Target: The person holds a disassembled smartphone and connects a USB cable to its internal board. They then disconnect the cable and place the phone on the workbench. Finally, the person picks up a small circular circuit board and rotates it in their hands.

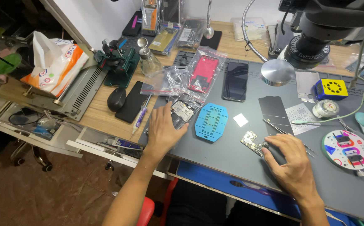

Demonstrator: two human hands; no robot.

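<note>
My left hand (163, 130) lies flat on the grey work mat (232, 159), fingers spread, its fingertips touching an opened phone body (182, 112) with exposed parts. My right hand (292, 161) rests on the mat further right, fingers apart, its fingertips against a small circuit board (254, 142). Metal tweezers (283, 131) lie just beyond that hand. A blue rectangular holder plate (211, 121) sits between the two hands. Neither hand grips anything.
A microscope head (315, 37) hangs over the mat's far right. Around lie a black phone (235, 81), a dark screen panel (275, 113), bagged red part (203, 73), round colourful tray (347, 149), yellow box (331, 88), black mouse (116, 98), syringe (141, 117), open drawers (102, 144) at left.
</note>
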